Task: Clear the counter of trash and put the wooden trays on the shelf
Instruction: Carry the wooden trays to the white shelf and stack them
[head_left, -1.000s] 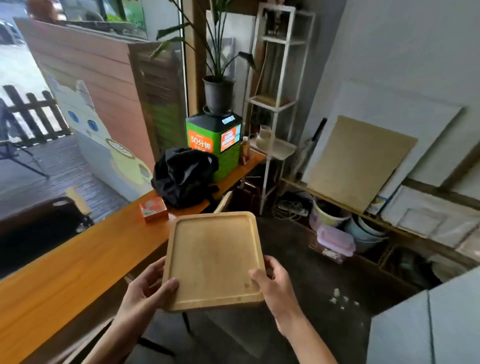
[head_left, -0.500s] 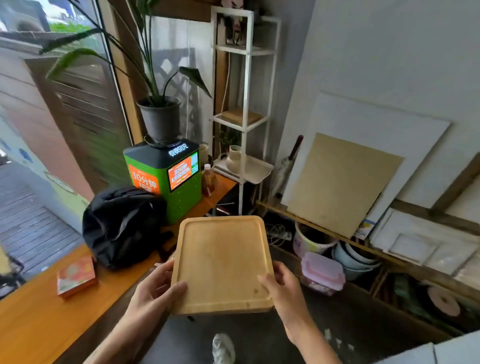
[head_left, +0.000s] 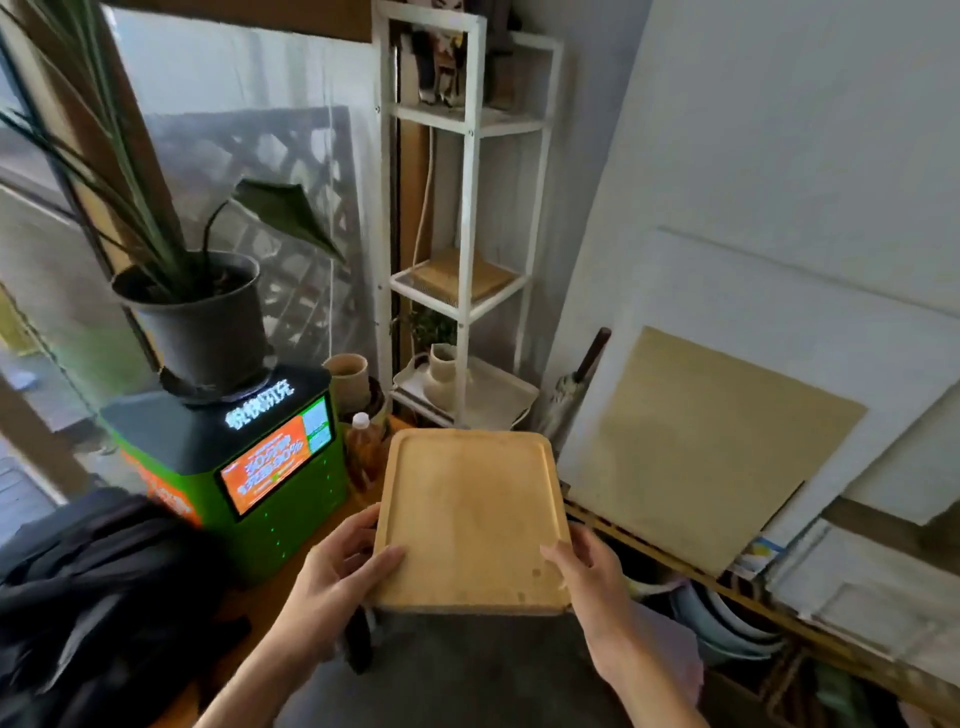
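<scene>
I hold a light wooden tray flat in front of me with both hands. My left hand grips its near left corner, thumb on top. My right hand grips its near right corner the same way. Straight ahead stands a tall white metal shelf. Its middle level carries another wooden tray. Its lower level holds a white tray with a pale ceramic vase.
A green kiosk box with a potted plant on top stands on the orange counter at left, beside a black bag and a small bottle. Boards lean on the right wall above a low rack of bowls.
I have walked along the counter toward the white shelf with the tray held in both hands. The shelf and the green box now look much nearer and larger.
</scene>
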